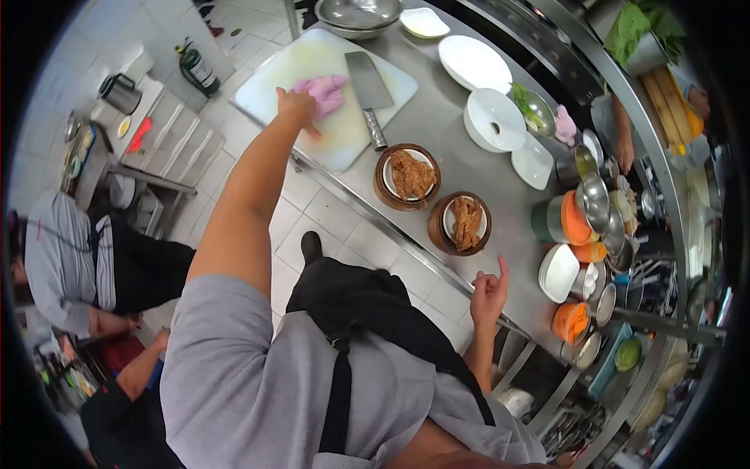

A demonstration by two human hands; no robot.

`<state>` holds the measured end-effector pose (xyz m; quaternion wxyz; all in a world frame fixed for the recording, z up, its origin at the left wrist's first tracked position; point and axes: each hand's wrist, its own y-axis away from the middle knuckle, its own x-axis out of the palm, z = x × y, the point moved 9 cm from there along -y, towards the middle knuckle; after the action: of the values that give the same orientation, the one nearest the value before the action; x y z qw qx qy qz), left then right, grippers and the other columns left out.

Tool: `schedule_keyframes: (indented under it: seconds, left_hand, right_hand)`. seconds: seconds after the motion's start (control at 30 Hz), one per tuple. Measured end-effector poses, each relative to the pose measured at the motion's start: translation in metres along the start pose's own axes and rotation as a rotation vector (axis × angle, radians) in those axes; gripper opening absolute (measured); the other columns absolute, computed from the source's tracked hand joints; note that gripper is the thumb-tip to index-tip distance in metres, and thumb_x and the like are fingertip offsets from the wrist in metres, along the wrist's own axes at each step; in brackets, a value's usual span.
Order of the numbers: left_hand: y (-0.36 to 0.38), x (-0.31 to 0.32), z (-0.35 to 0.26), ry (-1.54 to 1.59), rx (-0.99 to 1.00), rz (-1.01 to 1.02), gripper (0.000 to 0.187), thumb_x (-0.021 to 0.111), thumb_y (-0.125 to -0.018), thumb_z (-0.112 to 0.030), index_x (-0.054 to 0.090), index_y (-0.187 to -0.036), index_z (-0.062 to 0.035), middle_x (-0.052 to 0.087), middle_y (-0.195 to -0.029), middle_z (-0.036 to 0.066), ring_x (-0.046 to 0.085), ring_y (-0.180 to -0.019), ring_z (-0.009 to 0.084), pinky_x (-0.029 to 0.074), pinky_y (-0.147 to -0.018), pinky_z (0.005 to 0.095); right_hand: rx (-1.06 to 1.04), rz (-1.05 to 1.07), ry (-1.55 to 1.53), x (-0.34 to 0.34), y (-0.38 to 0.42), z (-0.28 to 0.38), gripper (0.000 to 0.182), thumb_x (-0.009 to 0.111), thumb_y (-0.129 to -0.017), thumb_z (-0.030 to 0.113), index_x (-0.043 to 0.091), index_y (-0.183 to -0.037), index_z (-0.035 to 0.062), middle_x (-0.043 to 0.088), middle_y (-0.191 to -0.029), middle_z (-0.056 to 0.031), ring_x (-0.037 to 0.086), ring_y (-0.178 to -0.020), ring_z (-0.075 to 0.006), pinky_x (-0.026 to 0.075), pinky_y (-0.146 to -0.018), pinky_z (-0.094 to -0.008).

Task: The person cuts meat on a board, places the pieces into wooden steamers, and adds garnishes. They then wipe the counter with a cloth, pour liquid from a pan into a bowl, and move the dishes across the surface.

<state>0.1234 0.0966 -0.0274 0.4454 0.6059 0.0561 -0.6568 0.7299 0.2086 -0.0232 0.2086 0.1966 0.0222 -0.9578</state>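
Observation:
My left hand (295, 108) reaches across to a white cutting board (269, 82) and is closed on a pink cloth (324, 94) lying on it. To the right of the cloth a cleaver (369, 82) rests on the board, its handle toward me. My right hand (489, 295) hovers by the counter's front edge, index finger raised and the others loosely bent, holding nothing. Nearest to it is a round brown pot (459, 248) bearing browned, fried-looking meat (467, 223) on a white dish. A second such pot (387, 197) with similar meat (412, 173) stands beside the board.
White bowls and dishes (474, 62) line the back of the steel counter (437, 125). Metal bowls (594, 202) and containers crowd its right end. Co-workers (58, 258) stand at left; another person's arm (623, 137) shows beyond the counter. A fire extinguisher (197, 70) is by the wall.

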Motion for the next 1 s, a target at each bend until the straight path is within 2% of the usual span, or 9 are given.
schedule_keyframes:
  seconds: [0.17,0.27,0.37,0.47,0.57,0.67,0.8,0.9,1.0]
  left_hand:
    - [0.018,-0.03,-0.016,0.065,0.117,-0.095,0.105,0.099,-0.05,-0.052,0.061,-0.143,-0.0218,0.06,-0.142,-0.001,0.05,-0.138,0.0263,0.038,-0.11,0.0629]
    - [0.01,-0.031,-0.027,0.016,0.332,-0.243,0.114,0.102,-0.049,-0.038,0.05,-0.151,-0.0324,0.048,-0.154,-0.009,0.042,-0.144,0.0265,0.039,-0.11,0.061]
    - [-0.03,-0.001,-0.013,0.143,0.202,-0.077,0.127,0.103,-0.047,-0.026,0.037,-0.155,-0.0443,0.028,-0.163,-0.017,0.033,-0.148,0.0285,0.04,-0.111,0.0603]
    - [-0.038,0.014,0.0,0.087,0.139,-0.031,0.127,0.101,-0.051,-0.031,0.033,-0.157,-0.0448,0.019,-0.167,-0.015,0.029,-0.15,0.0305,0.039,-0.112,0.0615]
    - [0.005,-0.024,-0.023,-0.102,0.543,-0.494,0.121,0.097,-0.058,-0.049,0.03,-0.159,-0.0412,0.056,-0.147,-0.004,0.051,-0.136,0.0304,0.041,-0.11,0.0572]
    - [-0.01,-0.012,0.003,0.142,0.233,-0.154,0.12,0.096,-0.062,-0.043,0.025,-0.159,-0.0438,0.059,-0.144,-0.002,0.053,-0.133,0.0332,0.044,-0.106,0.0605]
    - [-0.005,-0.026,0.021,0.408,0.374,-0.288,0.112,0.088,-0.073,-0.049,0.022,-0.162,-0.0379,0.067,-0.134,0.005,0.059,-0.127,0.0327,0.049,-0.102,0.0558]
    - [-0.007,-0.03,0.055,0.115,0.402,-0.236,0.091,0.082,-0.078,-0.055,0.044,-0.155,-0.0241,0.071,-0.126,0.01,0.065,-0.118,0.0337,0.052,-0.099,0.0472]
    - [-0.009,-0.134,0.102,0.397,0.585,-0.413,0.072,0.081,-0.079,-0.058,0.067,-0.13,-0.0089,0.072,-0.115,0.018,0.07,-0.105,0.0375,0.055,-0.088,0.0434]
  right_hand:
    - [-0.093,-0.031,0.108,0.03,-0.004,0.044,0.048,0.063,-0.098,0.002,0.049,-0.144,0.0031,0.059,-0.069,-0.0001,0.055,-0.063,-0.0048,0.046,-0.061,-0.0219]
    - [-0.125,-0.122,0.125,0.044,-0.016,0.081,0.044,0.065,-0.098,0.003,0.052,-0.141,0.0019,0.06,-0.07,0.0005,0.055,-0.062,-0.0042,0.045,-0.061,-0.0213]
    - [-0.151,-0.206,0.157,0.044,-0.026,0.116,0.041,0.065,-0.098,0.004,0.055,-0.137,0.0008,0.061,-0.07,0.0008,0.055,-0.062,-0.004,0.045,-0.06,-0.021]
    - [-0.137,-0.285,0.182,0.053,-0.019,0.136,0.038,0.066,-0.098,0.004,0.056,-0.135,0.0006,0.062,-0.071,0.0005,0.056,-0.062,-0.0041,0.046,-0.059,-0.0212]
    - [-0.191,-0.344,0.258,0.06,-0.018,0.16,0.038,0.065,-0.098,0.004,0.056,-0.135,0.0005,0.059,-0.071,0.002,0.053,-0.063,-0.003,0.044,-0.059,-0.0204]
    - [-0.225,-0.338,0.25,0.08,-0.013,0.186,0.039,0.064,-0.099,0.003,0.055,-0.136,0.0002,0.057,-0.072,0.0036,0.051,-0.065,-0.0018,0.043,-0.06,-0.0194]
    - [-0.235,-0.297,0.091,0.102,-0.002,0.192,0.039,0.065,-0.097,0.002,0.057,-0.135,0.0034,0.06,-0.074,0.0023,0.054,-0.065,-0.0032,0.043,-0.059,-0.0208]
    - [-0.195,-0.248,-0.018,0.12,0.017,0.187,0.039,0.065,-0.097,0.001,0.057,-0.135,0.0034,0.059,-0.075,0.0032,0.052,-0.065,-0.0026,0.042,-0.06,-0.0197]
    - [-0.103,-0.202,-0.062,0.128,0.029,0.161,0.039,0.066,-0.096,0.0,0.057,-0.134,0.0034,0.059,-0.074,0.0026,0.053,-0.065,-0.0032,0.043,-0.06,-0.0205]
